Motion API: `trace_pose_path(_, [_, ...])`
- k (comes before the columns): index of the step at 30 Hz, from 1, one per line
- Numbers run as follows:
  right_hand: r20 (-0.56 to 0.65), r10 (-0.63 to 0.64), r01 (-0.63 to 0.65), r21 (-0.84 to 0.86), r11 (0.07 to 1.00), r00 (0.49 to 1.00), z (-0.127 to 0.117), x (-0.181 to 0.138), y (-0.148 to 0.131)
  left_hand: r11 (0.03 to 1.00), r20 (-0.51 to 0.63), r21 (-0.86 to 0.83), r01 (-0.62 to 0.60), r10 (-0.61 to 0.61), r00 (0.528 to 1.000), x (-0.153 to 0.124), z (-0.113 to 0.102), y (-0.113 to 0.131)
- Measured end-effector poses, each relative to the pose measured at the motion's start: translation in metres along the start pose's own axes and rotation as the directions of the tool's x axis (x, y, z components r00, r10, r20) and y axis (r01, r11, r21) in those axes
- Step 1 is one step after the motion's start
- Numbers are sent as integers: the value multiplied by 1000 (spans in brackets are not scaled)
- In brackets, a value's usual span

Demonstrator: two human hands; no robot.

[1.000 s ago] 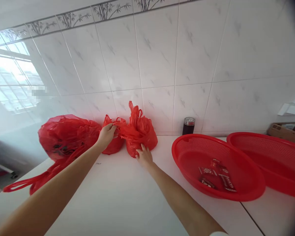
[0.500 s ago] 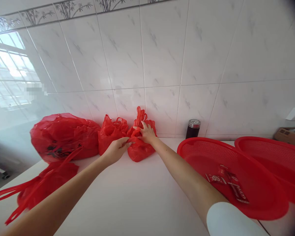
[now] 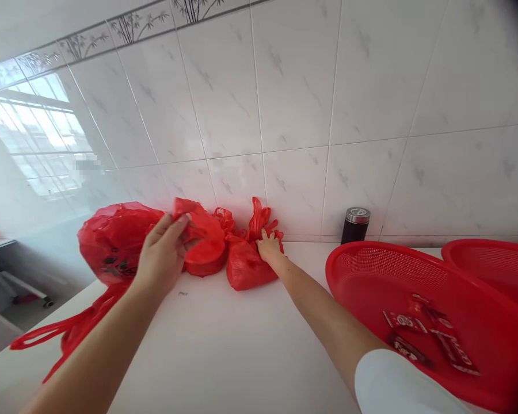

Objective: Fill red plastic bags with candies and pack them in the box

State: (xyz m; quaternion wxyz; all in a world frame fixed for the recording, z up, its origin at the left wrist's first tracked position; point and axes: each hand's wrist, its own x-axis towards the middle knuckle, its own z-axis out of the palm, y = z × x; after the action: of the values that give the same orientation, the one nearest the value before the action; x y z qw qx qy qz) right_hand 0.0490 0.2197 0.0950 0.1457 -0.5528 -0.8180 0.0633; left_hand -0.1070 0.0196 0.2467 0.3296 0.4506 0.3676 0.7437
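My left hand (image 3: 162, 253) is closed, thumb against fingers, on the handle of a red plastic bag (image 3: 207, 250). That handle is pulled up and to the left, stretched into a loop. Just right of it stands a second, filled red plastic bag (image 3: 246, 267) with its gathered top upright against the wall. My right hand (image 3: 270, 247) grips this one near its neck, some fingertips hidden in the folds. Behind my left hand sits a large, bulging red bag (image 3: 112, 236) with dark printing. Partly covered by my left forearm lies a slack red bag (image 3: 80, 325).
A red perforated basket (image 3: 371, 276) on the right holds several wrapped snack bars (image 3: 440, 333). Another red basket (image 3: 492, 259) overlaps behind it. A black flask (image 3: 355, 225) with a silver lid stands by the tiled wall, at the back of the white table (image 3: 224, 356).
My left hand has left the right-hand bag and moved left to the middle bag, lifting its handle. My right hand stays on the right-hand bag. The view has shifted slightly.
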Motion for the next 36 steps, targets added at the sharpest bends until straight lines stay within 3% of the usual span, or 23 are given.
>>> trace_pose_path(3, [-8, -26, 26, 94, 995, 1000, -24, -1, -1, 993, 150, 68, 100, -109, 983, -14, 1, -10])
trace_pose_path(8, [-146, -110, 146, 265, 953, 983, -91, -35, -11, 968, 236, 105, 227, -246, 940, -34, 8, -26])
trace_pose_path(10, [-192, -193, 260, 439, 860, 962, -113, -71, -19, 958, 282, 140, 251, -281, 917, -45, 14, -33])
trace_pose_path(12, [-240, -309, 389, 640, 662, 920, -128, -114, -25, 953, 340, 181, 245, -294, 893, -59, 21, -39])
trace_pose_path(14, [-264, -351, 428, 700, 572, 899, -134, -157, -27, 948, 408, 233, 217, -298, 863, -74, 28, -43])
trace_pose_path(16, [-261, -293, 389, 698, 601, 920, -134, -189, -24, 936, 454, 332, 116, -267, 850, -87, 33, -45])
trace_pose_path(18, [-259, -202, 328, 754, 569, 945, -131, -212, -16, 863, 479, 491, -119, -154, 864, -100, 36, -47])
trace_pose_path(19, [-256, -164, 304, 795, 524, 953, -129, -222, -11, 780, 512, 565, -269, -76, 855, -106, 37, -49])
trace_pose_path(21, [-252, -97, 269, 871, 410, 963, -125, -239, 1, 544, 633, 648, -533, 5, 774, -120, 37, -57])
trace_pose_path(22, [-250, -60, 255, 900, 355, 966, -122, -249, 7, 429, 699, 652, -625, -22, 715, -127, 36, -61])
trace_pose_path(24, [-239, 40, 220, 938, 270, 970, -117, -270, 21, 250, 778, 628, -737, -165, 606, -143, 31, -71])
trace_pose_path(26, [-225, 190, 189, 963, 192, 956, -114, -293, 37, 138, 778, 606, -783, -305, 549, -158, 20, -79])
trace_pose_path(28, [-194, 338, 163, 980, 118, 921, -112, -315, 56, 103, 739, 631, -769, -382, 555, -170, 4, -82])
trace_pose_path(31, [-138, 485, 140, 990, 31, 864, -114, -344, 83, 95, 648, 727, -680, -421, 635, -182, -18, -75])
trace_pose_path(34, [-116, 548, 139, 990, -2, 828, -117, -365, 97, 69, 597, 775, -628, -403, 693, -196, -25, -62])
trace_pose_path(36, [-124, 534, 129, 991, 28, 836, -118, -375, 94, 100, 603, 784, -612, -355, 714, -210, -17, -52])
